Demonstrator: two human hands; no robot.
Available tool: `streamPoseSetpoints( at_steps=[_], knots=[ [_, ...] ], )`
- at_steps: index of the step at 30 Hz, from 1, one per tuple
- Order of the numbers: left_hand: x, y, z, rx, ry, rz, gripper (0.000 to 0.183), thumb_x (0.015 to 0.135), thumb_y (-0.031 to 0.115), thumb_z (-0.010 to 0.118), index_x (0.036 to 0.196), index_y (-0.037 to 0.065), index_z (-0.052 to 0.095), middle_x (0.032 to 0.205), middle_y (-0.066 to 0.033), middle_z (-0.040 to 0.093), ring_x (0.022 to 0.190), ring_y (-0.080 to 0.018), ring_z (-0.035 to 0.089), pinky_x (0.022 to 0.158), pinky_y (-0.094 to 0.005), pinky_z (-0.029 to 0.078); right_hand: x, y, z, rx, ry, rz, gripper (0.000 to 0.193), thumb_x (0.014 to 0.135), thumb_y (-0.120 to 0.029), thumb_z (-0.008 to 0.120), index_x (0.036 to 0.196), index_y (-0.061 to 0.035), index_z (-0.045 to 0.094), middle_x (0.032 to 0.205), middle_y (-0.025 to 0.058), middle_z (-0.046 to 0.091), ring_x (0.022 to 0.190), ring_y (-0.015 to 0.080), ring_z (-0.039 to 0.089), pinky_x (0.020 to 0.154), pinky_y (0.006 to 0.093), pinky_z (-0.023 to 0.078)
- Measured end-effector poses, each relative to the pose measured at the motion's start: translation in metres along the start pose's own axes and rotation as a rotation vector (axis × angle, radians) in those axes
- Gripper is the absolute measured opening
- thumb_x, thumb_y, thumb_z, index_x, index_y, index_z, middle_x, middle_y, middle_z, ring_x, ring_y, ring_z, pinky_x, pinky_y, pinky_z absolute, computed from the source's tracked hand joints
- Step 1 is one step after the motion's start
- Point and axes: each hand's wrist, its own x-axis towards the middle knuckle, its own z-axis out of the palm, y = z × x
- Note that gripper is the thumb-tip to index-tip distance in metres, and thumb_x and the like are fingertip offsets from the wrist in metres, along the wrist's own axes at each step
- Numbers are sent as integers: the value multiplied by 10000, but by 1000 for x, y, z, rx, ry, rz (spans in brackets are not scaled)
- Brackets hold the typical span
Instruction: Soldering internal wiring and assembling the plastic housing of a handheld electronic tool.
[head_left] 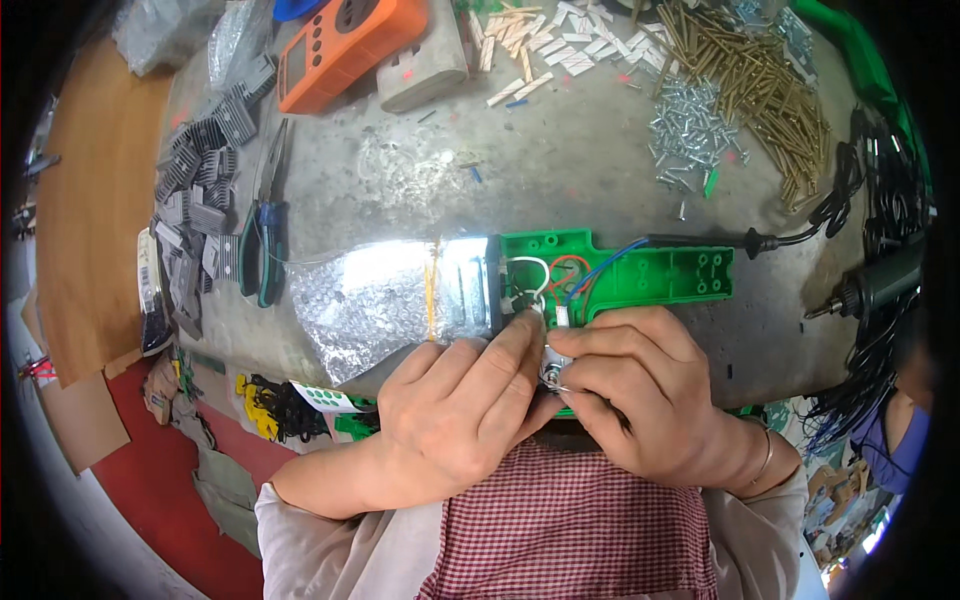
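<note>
A green plastic housing half (660, 278) lies on the bench in front of me. White, red and blue wires (600, 270) run inside it. Against its left end rests a cylinder wrapped in silvery bubble wrap (380, 300), with a yellow band around it. My left hand (455, 415) is closed, its fingertips at the white wires by the cylinder's end; what they pinch is hidden. From the right, my right hand (650, 385) pinches a thin wire end beside a small shiny metal part (552, 372). That part sits between both hands' fingertips, partly covered.
Green-handled pliers (262, 235) lie left, beside grey finned metal pieces (205, 190). An orange meter (345, 50) stands at the back. Silver screws (690, 125) and long brass-coloured screws (750, 80) are heaped back right. Black cables (850, 190) and a dark cylindrical tool (875, 285) are at right.
</note>
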Motion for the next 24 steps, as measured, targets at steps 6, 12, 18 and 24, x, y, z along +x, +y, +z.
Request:
streamPoseSetpoints(
  at_steps=[6, 12, 18, 24],
  knots=[
    [1, -5, 4, -34, -9, 7, 486, 672, 271, 825, 1024, -29, 673, 1100, -151, 690, 746, -217, 670, 582, -292, 495, 0, -2, -26, -28, -16, 48, 378, 756, -175, 763, 1093, -40, 656, 1064, 109, 679, 938, 270, 635, 810, 363, 518],
    [2, 3, -5, -90, -11, -58, 579, 673, 370, 835, 1051, -34, 662, 1106, -166, 684, 756, -238, 665, 621, -304, 526, -18, 40, -96, -505, 146, 238, 359, 802, -43, 661, 1157, 4, 628, 1185, 179, 632, 1086, 350, 599, 962, 429, 453],
    [-3, 12, -1, 26, 196, 81, 538, 669, 349, 849, 1033, -6, 672, 1055, -145, 694, 823, -239, 657, 665, -302, 521, -28, 64, -98, -663, 53, 212, 301, 785, 43, 607, 1079, -6, 652, 1043, 145, 641, 1024, 350, 591, 945, 414, 447],
    [-8, 17, 4, 53, 140, 63, 455, 707, 310, 821, 1042, 33, 685, 1033, -122, 701, 961, -268, 685, 690, -290, 491, -24, 50, -103, -271, 72, 240, 277, 689, 11, 717, 961, 13, 660, 885, 153, 645, 812, 339, 621, 741, 387, 495]
  ],
)
